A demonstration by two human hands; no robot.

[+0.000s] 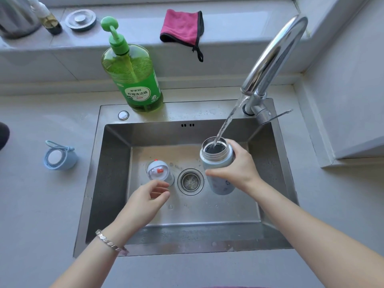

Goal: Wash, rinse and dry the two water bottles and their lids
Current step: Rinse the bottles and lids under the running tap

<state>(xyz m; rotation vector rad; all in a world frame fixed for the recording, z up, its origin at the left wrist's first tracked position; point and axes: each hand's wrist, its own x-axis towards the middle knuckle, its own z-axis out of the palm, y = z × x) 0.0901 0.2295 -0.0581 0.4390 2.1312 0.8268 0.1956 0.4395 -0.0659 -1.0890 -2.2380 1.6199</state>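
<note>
My right hand [236, 165] grips a light blue water bottle [216, 161] upright over the sink [116, 163], its open mouth under the running stream from the tap [270, 59]. A grey lid with red parts [159, 172] stands on the sink floor left of the drain [190, 180]. My left hand [145, 202] hovers just in front of that lid with fingers loosely curled, holding nothing. A second blue bottle with a strap [59, 155] lies on its side on the counter, left of the sink.
A green dish soap pump bottle [135, 73] stands on the sink's back rim. A pink cloth [182, 28] hangs over the windowsill edge. A metal sink plug [80, 19], a small dark bottle [48, 19] and a steel pot [14, 15] sit on the sill at the far left.
</note>
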